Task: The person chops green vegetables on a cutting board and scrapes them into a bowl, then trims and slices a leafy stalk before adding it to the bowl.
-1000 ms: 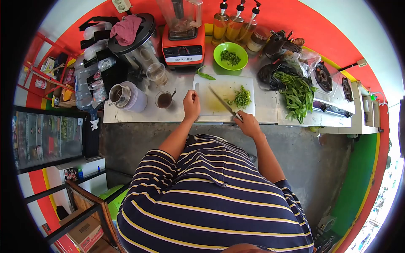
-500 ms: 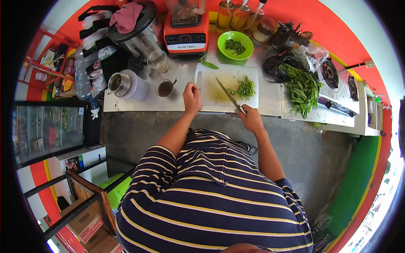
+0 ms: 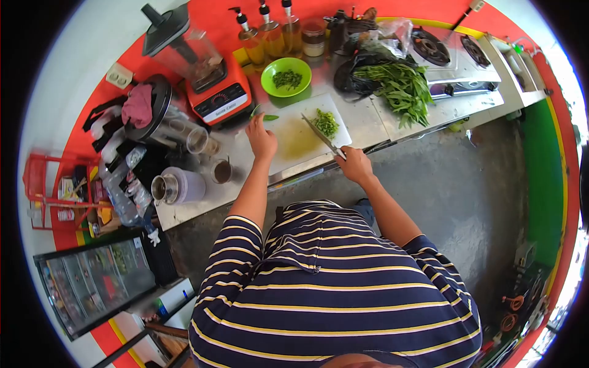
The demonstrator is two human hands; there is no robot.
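Note:
My right hand (image 3: 354, 164) grips the handle of a knife (image 3: 320, 134), whose blade lies over the white cutting board (image 3: 340, 119). Beside the blade sits a small heap of chopped greens (image 3: 326, 124). My left hand (image 3: 262, 140) is at the board's upper left edge, its fingers at a green leaf (image 3: 270, 117); whether they grip it is too small to tell. Behind the board a green bowl (image 3: 300, 66) holds more chopped greens.
Left stand a red blender (image 3: 221, 104), a glass of dark drink (image 3: 221, 172), an empty-looking glass (image 3: 199, 141) and a steel-necked jug (image 3: 186, 186). Right lie leafy greens (image 3: 405, 92) near a stove (image 3: 451, 55). Oil bottles (image 3: 272, 40) stand at the back.
The view has turned and shifted. My left hand has moved from the board's near left side up to the leaf at its far left. My right hand still holds the knife.

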